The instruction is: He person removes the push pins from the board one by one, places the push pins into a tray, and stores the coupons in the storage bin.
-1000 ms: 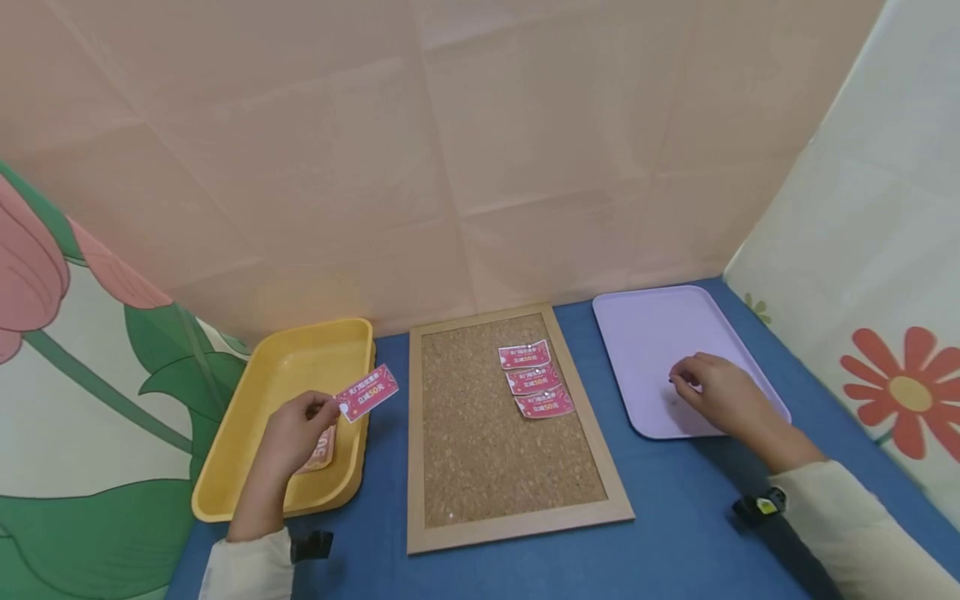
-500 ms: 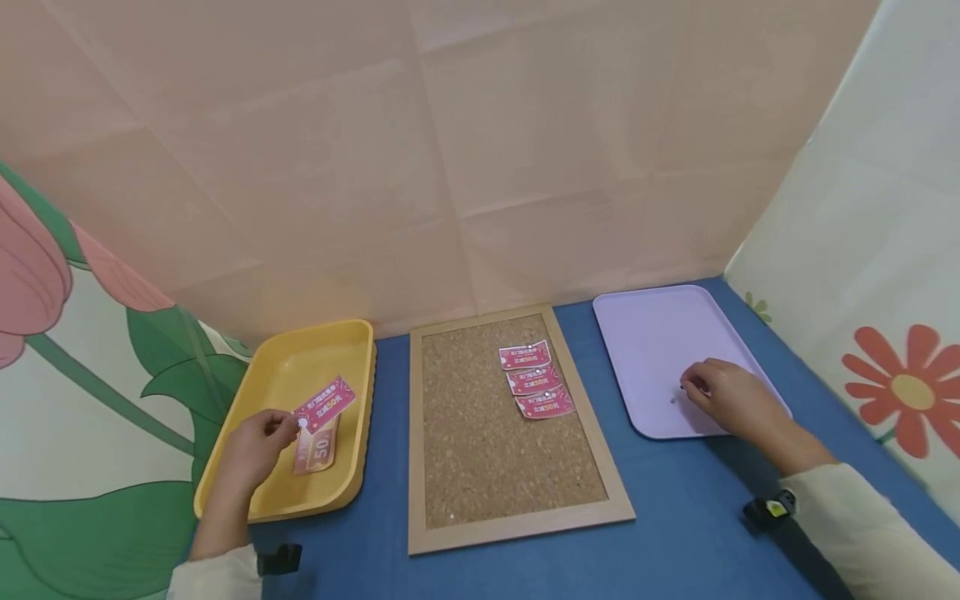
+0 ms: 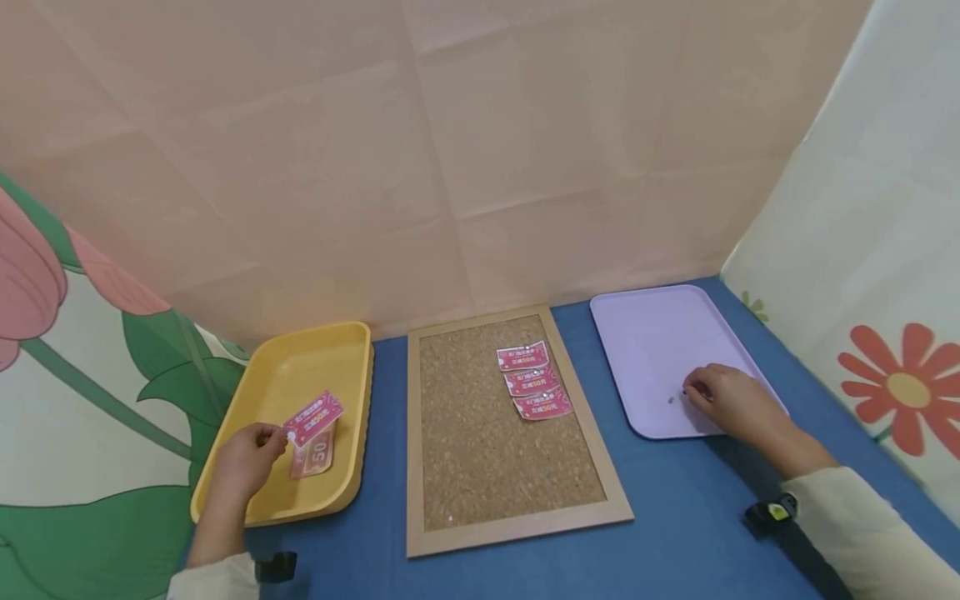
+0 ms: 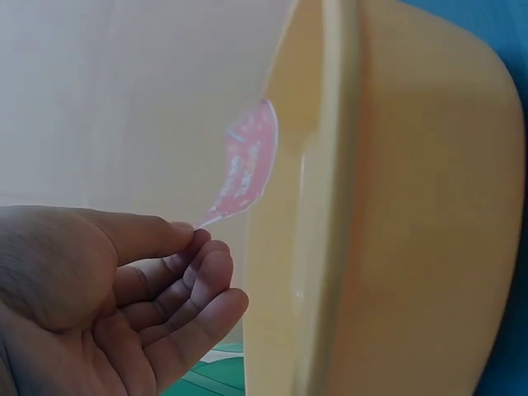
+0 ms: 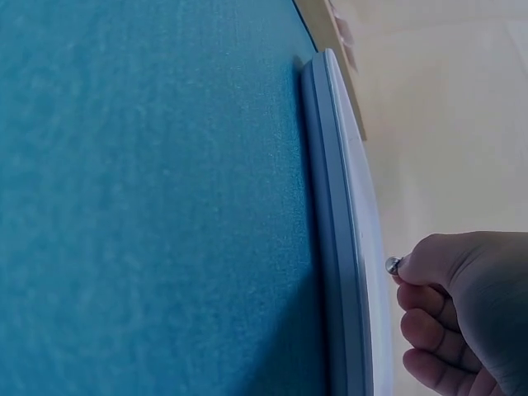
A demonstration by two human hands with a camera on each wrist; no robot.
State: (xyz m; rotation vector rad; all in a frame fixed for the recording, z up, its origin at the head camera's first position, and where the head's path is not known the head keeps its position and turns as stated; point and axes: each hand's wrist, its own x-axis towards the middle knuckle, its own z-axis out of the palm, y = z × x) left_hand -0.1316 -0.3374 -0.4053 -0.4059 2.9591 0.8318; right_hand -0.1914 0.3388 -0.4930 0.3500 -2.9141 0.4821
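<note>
Over the yellow tray (image 3: pixel 292 358), my left hand (image 3: pixel 243 458) pinches one end of a pink coupon (image 3: pixel 314 418) between thumb and forefinger. In the left wrist view the same coupon (image 4: pixel 247 157) bends upward from the fingertips. Partly hidden under it lies a paler coupon (image 3: pixel 313 457) marked 50. My right hand (image 3: pixel 727 400) is low over the lilac tray (image 3: pixel 645 333), where a small dark bit (image 3: pixel 671 400) lies by the fingertips. Thumb and forefinger pinch a small silvery thumbtack (image 5: pixel 393 265). Several pink coupons, such as the lowest one (image 3: pixel 543 405), overlap on the corkboard (image 3: pixel 480 467).
The wood-framed corkboard stands between the two trays on a blue cloth (image 3: pixel 675 533). A single tiny pale dot (image 3: pixel 451 518) shows near its lower left corner. A beige backdrop (image 3: pixel 450 167) rises behind, with printed flower sheets at both sides.
My left hand has moved left and down with the pink coupon, from beside the corkboard to over the yellow tray. My right hand has shifted slightly right and down over the lilac tray.
</note>
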